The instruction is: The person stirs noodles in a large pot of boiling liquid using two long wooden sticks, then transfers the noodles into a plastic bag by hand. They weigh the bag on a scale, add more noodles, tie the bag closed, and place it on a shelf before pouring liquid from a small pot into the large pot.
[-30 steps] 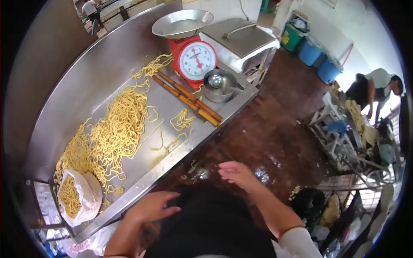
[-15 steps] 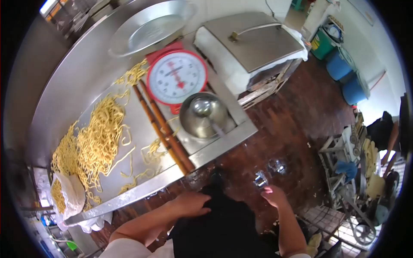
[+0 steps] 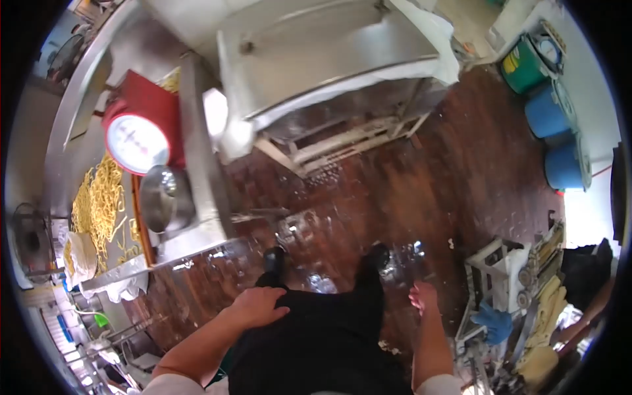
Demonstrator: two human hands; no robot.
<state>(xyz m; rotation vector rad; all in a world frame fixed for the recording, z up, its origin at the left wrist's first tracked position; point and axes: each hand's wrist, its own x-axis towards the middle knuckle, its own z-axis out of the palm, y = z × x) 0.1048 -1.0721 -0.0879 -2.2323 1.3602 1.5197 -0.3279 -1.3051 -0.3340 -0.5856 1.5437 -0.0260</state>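
My left hand (image 3: pixel 261 307) rests against the black apron (image 3: pixel 316 342) at my front, with thumb and fingers apart and nothing in it. My right hand (image 3: pixel 424 296) hangs in the air over the floor to the right, its fingers curled in and nothing visible in them. Both hands are well away from the steel table (image 3: pixel 204 232) at the left. On it are a red dial scale (image 3: pixel 139 141), a metal bowl (image 3: pixel 164 214) with a ladle in it, wooden sticks (image 3: pixel 141 227) and a pile of yellow noodles (image 3: pixel 106 201).
A steel-lidded chest (image 3: pixel 329 59) on a wooden frame stands ahead. Wet patches shine on the brown floor (image 3: pixel 395 191). Blue bins (image 3: pixel 565 164) and a green bin (image 3: pixel 523 66) line the right wall. A machine with a blue glove (image 3: pixel 492 322) stands near right, another person's arm (image 3: pixel 586 319) behind it.
My view has swung right and moved, so the table, scale and noodles now lie farther left and the chest is closer. My right hand's fingers have curled in more. Both feet now show.
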